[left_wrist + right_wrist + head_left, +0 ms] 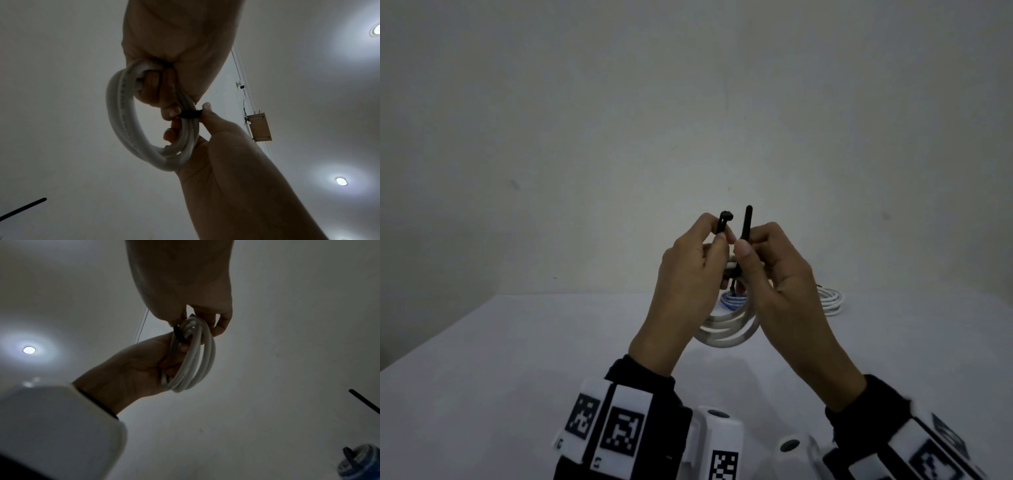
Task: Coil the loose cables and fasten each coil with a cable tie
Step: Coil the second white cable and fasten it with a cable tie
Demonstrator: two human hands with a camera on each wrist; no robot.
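Observation:
Both hands are raised above the table (517, 377), holding a coil of white cable (726, 334). A black cable tie (745, 222) loops around the coil, and its two ends stick up. My left hand (717, 229) pinches the end with the head. My right hand (748, 243) pinches the tail end between thumb and finger. In the left wrist view the tie (190, 114) crosses the coil (121, 113), and the left hand's fingers curl through the ring. The right wrist view shows the coil (197, 356) and the tie (180, 335) between both hands.
A small blue coiled cable (732, 303) lies on the table behind the hands; it also shows (359, 464) with a black tie on it. Another white coiled cable (832, 299) lies at the back right. A plain wall rises behind the table.

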